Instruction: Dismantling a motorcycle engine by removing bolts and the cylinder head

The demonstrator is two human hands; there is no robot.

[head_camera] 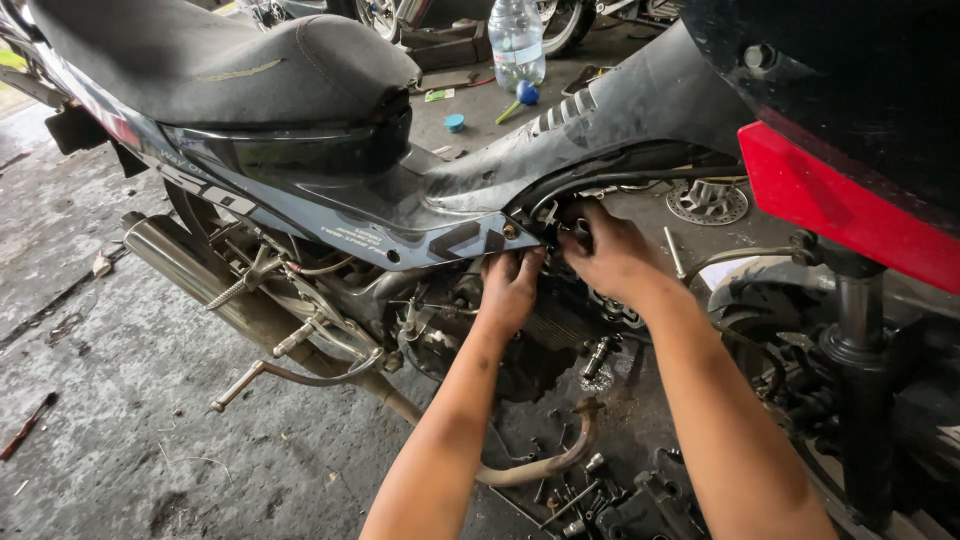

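- Both hands reach into the engine bay of a motorcycle [330,190], under the grey side fairing [400,225].
- Left hand [510,285]: fingers curled up against the fairing's lower edge; what they grip is hidden.
- Right hand [612,255]: fingers bent around a dark part near black hoses; grasp cannot be told.
- Exhaust pipe [190,265] runs low, left.
- One clear plastic bottle [517,40] on the floor behind, holding clear liquid.
- One brake disc [707,203]; loose bolts and tools [600,495] lie below.
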